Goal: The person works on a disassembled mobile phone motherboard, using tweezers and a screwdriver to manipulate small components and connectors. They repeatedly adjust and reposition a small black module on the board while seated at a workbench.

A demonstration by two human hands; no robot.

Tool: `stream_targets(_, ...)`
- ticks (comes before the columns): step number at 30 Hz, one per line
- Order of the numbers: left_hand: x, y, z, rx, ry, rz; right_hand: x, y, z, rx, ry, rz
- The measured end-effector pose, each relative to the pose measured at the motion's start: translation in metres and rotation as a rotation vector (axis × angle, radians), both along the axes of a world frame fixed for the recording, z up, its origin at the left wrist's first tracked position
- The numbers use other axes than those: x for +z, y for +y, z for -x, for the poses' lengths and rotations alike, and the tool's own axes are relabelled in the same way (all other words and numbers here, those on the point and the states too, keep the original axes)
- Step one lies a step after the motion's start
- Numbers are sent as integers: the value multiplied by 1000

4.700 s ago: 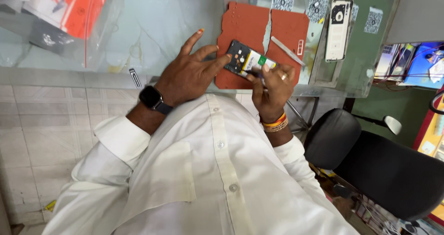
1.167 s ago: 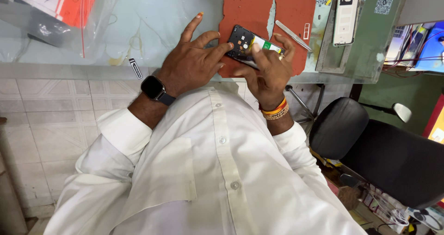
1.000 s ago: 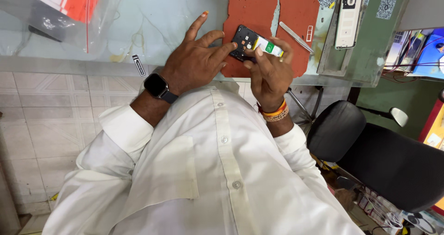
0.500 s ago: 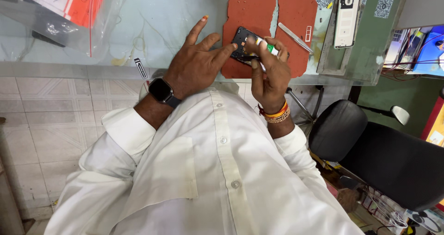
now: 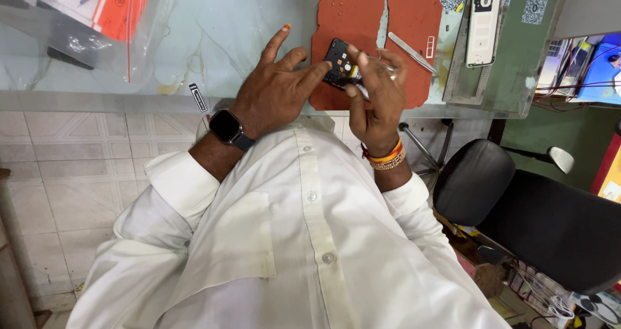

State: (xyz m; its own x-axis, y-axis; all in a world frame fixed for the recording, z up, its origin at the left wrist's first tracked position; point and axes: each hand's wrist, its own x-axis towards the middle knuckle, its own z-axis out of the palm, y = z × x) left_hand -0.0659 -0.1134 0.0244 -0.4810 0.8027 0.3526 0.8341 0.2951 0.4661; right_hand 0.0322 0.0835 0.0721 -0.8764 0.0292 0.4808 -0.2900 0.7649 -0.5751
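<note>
Both hands are over the red mat (image 5: 352, 18) at the near edge of the glass counter (image 5: 213, 31), and between them sits the opened black phone (image 5: 339, 62), its insides facing up. The left hand (image 5: 272, 96) lies flat with fingers spread, index finger stretched across to press on the phone's left edge, and a dark smartwatch (image 5: 226, 127) on its wrist. The right hand (image 5: 375, 99) curls in from the other side, thumb and fingertips pinched close on the phone's right end; whether a small tool is in that pinch, I cannot tell. Orange and beaded bangles (image 5: 386, 159) ring that wrist. Just beside the right hand, metal tweezers (image 5: 413, 52) lie on the mat. Further right, a white phone back cover (image 5: 484, 18) rests on the green mat (image 5: 517, 64). A black office chair (image 5: 517, 206) stands below the counter.
</note>
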Motion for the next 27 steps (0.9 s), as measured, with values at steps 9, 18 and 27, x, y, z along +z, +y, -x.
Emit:
stream_targets(9, 6, -1, 1, 0, 1, 23, 5, 4, -3, 30, -28, -4)
stream_targets(18, 15, 0, 4, -22, -37, 25, 14, 1, 3, 32, 19, -25)
stream_targets(27, 13, 2, 6, -40, -22, 34, 6, 1, 11, 88, -70, -27)
